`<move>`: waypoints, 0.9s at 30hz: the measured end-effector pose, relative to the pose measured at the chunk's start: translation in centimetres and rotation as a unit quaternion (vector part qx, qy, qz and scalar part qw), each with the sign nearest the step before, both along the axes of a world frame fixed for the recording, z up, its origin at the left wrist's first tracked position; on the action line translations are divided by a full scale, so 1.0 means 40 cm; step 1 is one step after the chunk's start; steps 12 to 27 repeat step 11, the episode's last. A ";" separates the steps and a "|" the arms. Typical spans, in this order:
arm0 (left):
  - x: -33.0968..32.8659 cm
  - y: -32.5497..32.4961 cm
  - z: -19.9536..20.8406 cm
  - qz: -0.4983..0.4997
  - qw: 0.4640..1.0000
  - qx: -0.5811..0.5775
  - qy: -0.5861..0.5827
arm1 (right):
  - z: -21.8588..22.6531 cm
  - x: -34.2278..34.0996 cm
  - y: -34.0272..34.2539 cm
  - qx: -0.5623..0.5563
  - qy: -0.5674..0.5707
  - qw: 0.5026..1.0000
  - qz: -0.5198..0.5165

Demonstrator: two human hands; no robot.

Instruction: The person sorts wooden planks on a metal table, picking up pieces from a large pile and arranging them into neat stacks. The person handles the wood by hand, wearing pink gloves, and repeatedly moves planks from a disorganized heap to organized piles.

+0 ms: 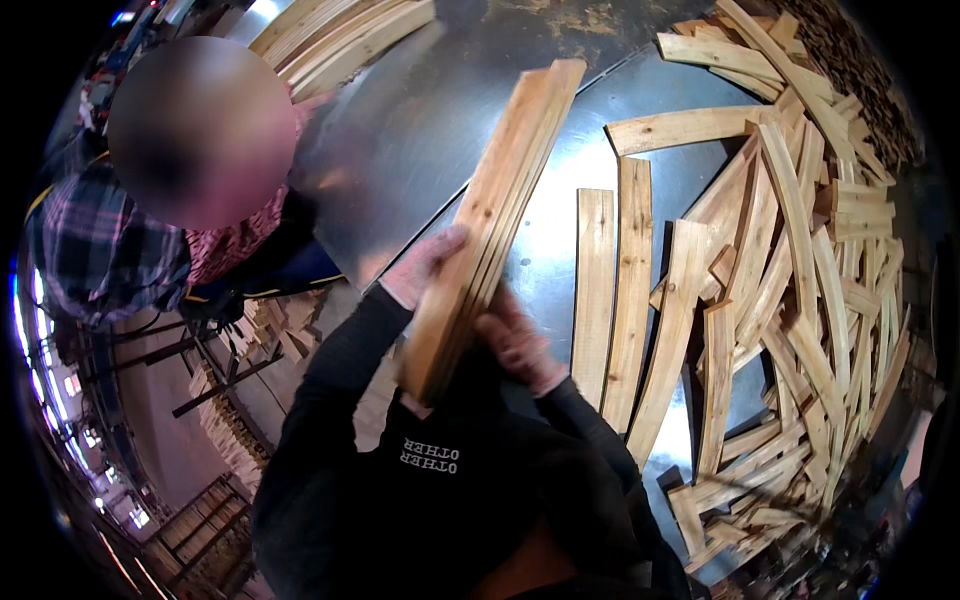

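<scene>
A tilted stack of several wooden boards [500,200] is held up in front of my body, its far end over the metal table. My left hand [425,268] is closed around the stack's left side, with part of the fingers hidden by the wood. On the opposite side, lower down, my right hand [522,342] grips the boards' edge, its fingertips partly behind them. The near end of the stack is smeared by motion. Right of my hands, two boards, one pale [594,280] and one knotty [632,285], lie side by side on the table.
A large jumbled heap of boards [790,290] covers the right of the metal table [545,270]. More stacked boards [365,40] lie at the far left. A person in a plaid shirt [110,240] is at the left. Wood pieces [280,325] lie below the table's left edge.
</scene>
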State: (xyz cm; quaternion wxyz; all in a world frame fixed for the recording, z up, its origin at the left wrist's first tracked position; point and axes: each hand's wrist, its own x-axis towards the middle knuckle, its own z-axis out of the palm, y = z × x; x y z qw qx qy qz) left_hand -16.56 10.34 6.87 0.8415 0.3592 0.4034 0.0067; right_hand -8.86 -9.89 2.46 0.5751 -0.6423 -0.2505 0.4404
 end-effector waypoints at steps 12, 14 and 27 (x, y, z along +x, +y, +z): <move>0.036 -0.006 0.015 -0.265 0.719 0.545 0.341 | -0.021 0.001 0.152 -0.219 -0.176 0.920 0.273; 0.036 -0.006 0.015 -0.265 0.719 0.545 0.341 | -0.021 0.001 0.152 -0.219 -0.176 0.920 0.273; 0.036 -0.006 0.015 -0.265 0.719 0.545 0.341 | -0.021 0.001 0.152 -0.219 -0.176 0.920 0.273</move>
